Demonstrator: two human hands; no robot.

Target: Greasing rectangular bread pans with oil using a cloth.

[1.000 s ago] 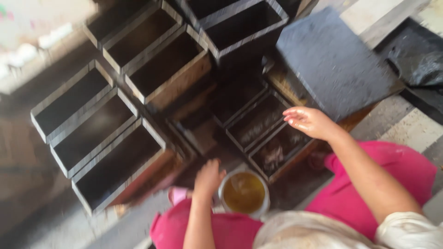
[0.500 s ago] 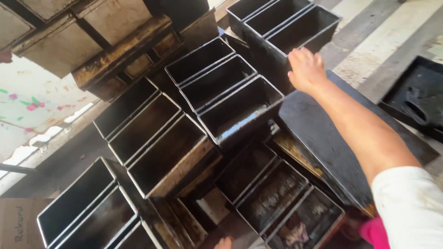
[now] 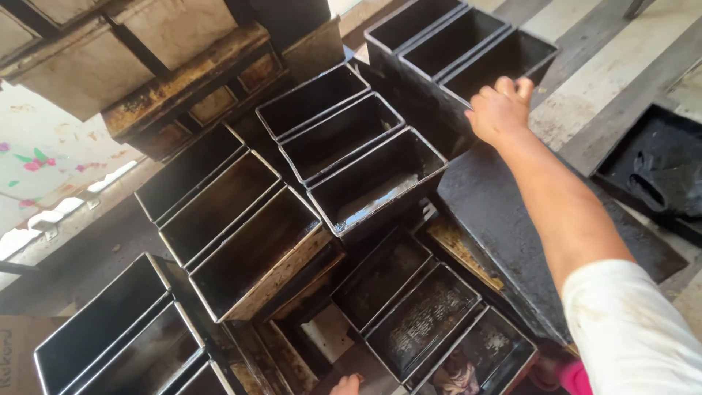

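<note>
My right hand (image 3: pixel 501 110) reaches far forward, its fingers curled over the near rim of a dark set of three joined loaf pans (image 3: pixel 439 44) at the top right. Only the fingertips of my left hand (image 3: pixel 346 382) show at the bottom edge, just above the floor between pan sets; its grip is hidden. A second three-pan set (image 3: pixel 344 139) lies in the middle, tilted. A third set (image 3: pixel 227 212) sits to its left.
A flat dark sheet (image 3: pixel 497 212) lies under my right forearm. More joined pans lie at the bottom centre (image 3: pixel 431 322) and bottom left (image 3: pixel 110 336). Upturned rusty pans (image 3: pixel 110 58) are stacked at the top left. A black tray (image 3: pixel 651 175) sits at the right.
The view has swung up and away from my lap; the small bowl of yellow liquid has left the picture. My right hand has stretched out to the far pan set and stays on its rim.
</note>
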